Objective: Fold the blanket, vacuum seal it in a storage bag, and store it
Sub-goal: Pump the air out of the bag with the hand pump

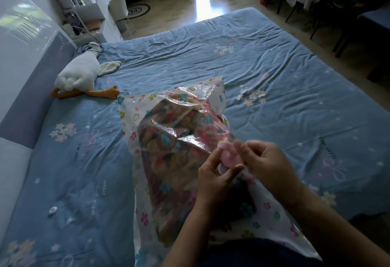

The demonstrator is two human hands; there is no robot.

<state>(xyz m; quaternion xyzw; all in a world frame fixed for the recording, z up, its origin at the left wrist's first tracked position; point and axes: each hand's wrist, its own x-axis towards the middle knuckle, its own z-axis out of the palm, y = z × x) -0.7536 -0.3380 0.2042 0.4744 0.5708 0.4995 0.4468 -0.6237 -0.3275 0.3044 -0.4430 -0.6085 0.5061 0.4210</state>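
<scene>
At the far left a plush goose lies on the blue bed. Near the middle, the storage bag rests on the sheet with the folded blanket inside. The left hand pinches the bag's pink valve between forefinger and thumb. The right hand, fingers curled, pinches the valve's right edge.
</scene>
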